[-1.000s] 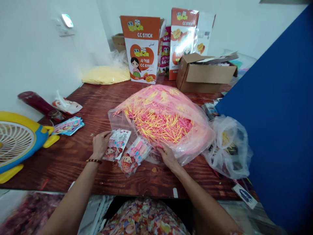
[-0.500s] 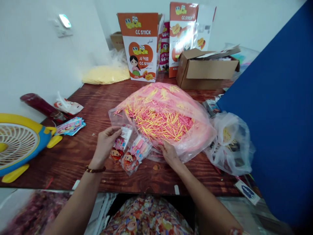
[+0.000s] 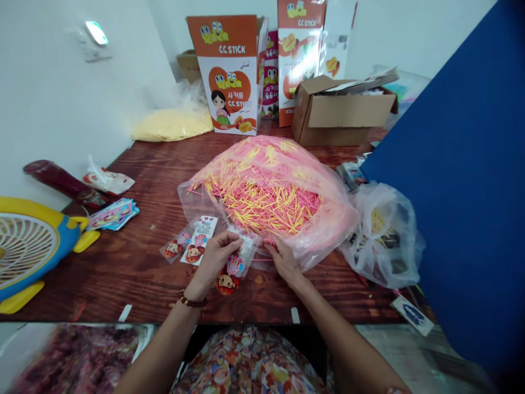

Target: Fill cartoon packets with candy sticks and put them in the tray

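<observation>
My left hand (image 3: 221,251) pinches the upper part of a small clear packet (image 3: 234,267) printed with a cartoon girl. The fingers hide some of it. To its left, a white printed card (image 3: 205,225) and another small clear packet (image 3: 174,247) lie on the table. My right hand (image 3: 283,261) is closed, thumb against fingers, on a few thin pink sticks (image 3: 269,241). It rests at the front edge of a large clear plastic bag (image 3: 328,232), which lies open and is heaped with pink and yellow sticks (image 3: 266,205).
CC Stick boxes (image 3: 229,82) and an open cardboard carton (image 3: 344,117) stand at the back. On the left are a fan (image 3: 36,246), a dark red bottle (image 3: 61,180) and printed sachets (image 3: 112,214). A knotted plastic bag (image 3: 385,235) sits by a blue panel (image 3: 455,180).
My left hand has moved right, from the packets on the left to the one nearer my right hand. The right hand has stayed at the bag's edge. The view has shifted slightly.
</observation>
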`<state>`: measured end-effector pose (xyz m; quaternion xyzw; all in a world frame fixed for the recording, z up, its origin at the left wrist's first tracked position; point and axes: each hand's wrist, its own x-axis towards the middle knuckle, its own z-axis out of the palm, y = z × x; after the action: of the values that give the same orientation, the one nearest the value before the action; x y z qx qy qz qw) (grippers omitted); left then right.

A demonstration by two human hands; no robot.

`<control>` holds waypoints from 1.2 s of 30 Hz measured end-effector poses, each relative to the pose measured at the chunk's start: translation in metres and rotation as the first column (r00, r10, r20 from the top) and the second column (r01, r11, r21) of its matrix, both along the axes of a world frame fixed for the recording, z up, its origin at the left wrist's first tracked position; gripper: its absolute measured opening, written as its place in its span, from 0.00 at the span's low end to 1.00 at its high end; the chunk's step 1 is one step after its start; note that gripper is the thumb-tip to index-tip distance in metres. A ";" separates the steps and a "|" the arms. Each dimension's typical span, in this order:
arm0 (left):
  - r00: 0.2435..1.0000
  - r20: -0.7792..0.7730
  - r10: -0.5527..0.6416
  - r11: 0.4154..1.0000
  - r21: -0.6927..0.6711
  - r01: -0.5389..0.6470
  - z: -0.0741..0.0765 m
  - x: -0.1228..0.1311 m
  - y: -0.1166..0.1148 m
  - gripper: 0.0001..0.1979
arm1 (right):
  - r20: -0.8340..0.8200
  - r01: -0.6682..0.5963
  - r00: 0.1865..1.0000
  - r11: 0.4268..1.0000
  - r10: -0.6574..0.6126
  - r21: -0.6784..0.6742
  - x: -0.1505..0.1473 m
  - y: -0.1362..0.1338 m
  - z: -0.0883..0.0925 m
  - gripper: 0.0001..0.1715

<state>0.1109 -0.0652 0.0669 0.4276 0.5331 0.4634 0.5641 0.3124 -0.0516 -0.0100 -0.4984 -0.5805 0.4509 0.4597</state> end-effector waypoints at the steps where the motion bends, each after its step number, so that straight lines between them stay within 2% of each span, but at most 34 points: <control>1: 1.000 -0.015 0.000 1.000 0.010 0.001 -0.001 0.000 0.000 0.15 | 0.008 -0.004 1.000 1.000 0.004 -0.006 -0.001 -0.002 -0.001 0.11; 4: 0.998 -0.055 -0.027 1.000 0.008 0.027 -0.003 0.000 0.001 0.16 | -0.080 -0.005 0.997 0.999 0.000 -0.054 -0.002 -0.002 0.005 0.12; 7: 0.992 -0.101 -0.070 0.997 0.015 0.072 -0.001 0.002 0.004 0.15 | -0.221 0.004 0.975 0.999 -0.015 -0.051 -0.001 0.008 0.028 0.12; 9: 0.985 -0.144 -0.098 0.994 0.042 0.105 0.001 0.004 0.007 0.15 | -0.216 -0.031 0.976 0.999 0.026 -0.017 0.001 0.015 0.046 0.12; 12: 0.965 -0.217 -0.147 0.985 0.059 0.163 0.000 0.007 0.012 0.14 | 0.051 -0.143 0.989 0.983 0.138 0.116 0.004 0.021 0.067 0.09; 14: 0.949 -0.251 -0.189 0.976 0.058 0.210 -0.002 0.008 0.014 0.13 | 0.292 -0.245 0.940 0.946 0.178 0.213 0.005 0.023 0.074 0.06; 16: 0.936 -0.271 -0.225 0.967 0.056 0.249 -0.006 0.008 0.016 0.13 | 0.476 -0.346 0.857 0.906 0.198 0.244 0.004 0.023 0.076 0.03; 19: 0.917 -0.298 -0.263 0.956 0.044 0.289 -0.010 0.006 0.017 0.14 | 0.610 -0.430 0.759 0.879 0.227 0.208 0.005 0.026 0.075 0.08; 21: 0.904 -0.314 -0.288 0.948 0.038 0.316 -0.010 0.006 0.016 0.16 | 0.601 -0.441 0.758 0.878 0.254 0.185 0.008 0.028 0.076 0.07; 23: 0.895 -0.333 -0.297 0.943 0.045 0.330 -0.008 0.007 0.015 0.18 | 0.516 -0.431 0.804 0.888 0.295 0.164 0.011 0.031 0.078 0.05; 25: 0.892 -0.349 -0.288 0.940 0.074 0.333 -0.005 0.009 0.014 0.19 | 0.350 -0.378 0.882 0.918 0.317 0.122 0.014 0.033 0.083 0.05; 27: 0.894 -0.359 -0.268 0.935 0.126 0.331 -0.001 0.011 0.013 0.19 | 0.081 -0.262 0.963 0.963 0.256 0.063 0.016 0.035 0.089 0.06; 28: 0.897 -0.363 -0.254 0.932 0.155 0.326 0.000 0.012 0.012 0.18 | -0.080 -0.195 0.977 0.980 0.196 0.028 0.016 0.036 0.092 0.07; 30: 0.904 -0.367 -0.219 0.930 0.203 0.307 0.002 0.015 0.012 0.17 | -0.383 -0.081 0.922 0.996 0.061 -0.036 0.013 0.035 0.099 0.09; 32: 0.907 -0.369 -0.201 0.929 0.221 0.296 0.004 0.018 0.013 0.16 | -0.587 -0.020 0.809 0.997 -0.029 -0.077 0.007 0.034 0.107 0.11; 34: 0.906 -0.370 -0.205 0.928 0.222 0.301 0.005 0.022 0.014 0.16 | -0.689 0.012 0.721 0.995 -0.078 -0.100 0.000 0.031 0.113 0.12; 36: 0.905 -0.369 -0.212 0.925 0.223 0.308 0.007 0.025 0.015 0.17 | -0.721 0.043 0.685 0.993 -0.109 -0.108 -0.008 0.029 0.117 0.12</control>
<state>0.1363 -0.0501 0.0737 0.6429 0.4896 0.3727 0.4560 0.3043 -0.0224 0.1067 -0.3220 -0.3115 0.6151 0.6488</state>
